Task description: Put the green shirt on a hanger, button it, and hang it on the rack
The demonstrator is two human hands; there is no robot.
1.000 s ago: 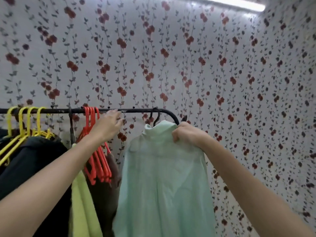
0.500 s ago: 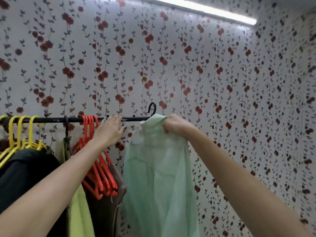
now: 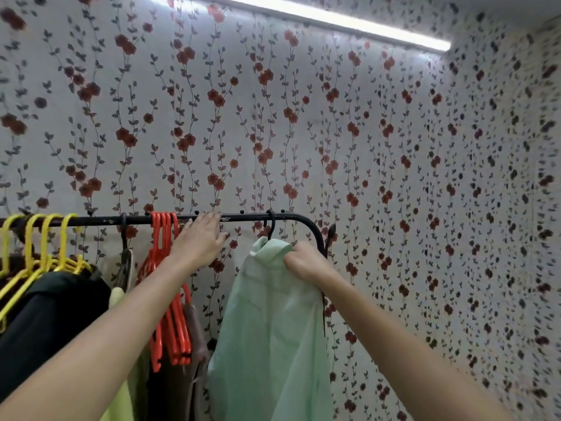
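The pale green shirt (image 3: 273, 329) hangs from a black hanger whose hook (image 3: 271, 221) sits over the black rack bar (image 3: 100, 221) near its right bend. My right hand (image 3: 305, 262) grips the shirt at its collar and shoulder. My left hand (image 3: 202, 238) reaches up with straight fingers that touch the bar, just right of the red hangers. The hanger's body is hidden inside the shirt.
Several red hangers (image 3: 170, 299) hang bunched on the bar, with several yellow hangers (image 3: 42, 247) further left. A black garment (image 3: 45, 323), a yellow-green one (image 3: 121, 399) and a brown one (image 3: 194, 344) hang below. Flowered wallpaper covers the wall behind.
The hanger's hook has come down onto the bar after being lifted above it. My left hand's fingers have straightened along the bar. The view has tilted upward.
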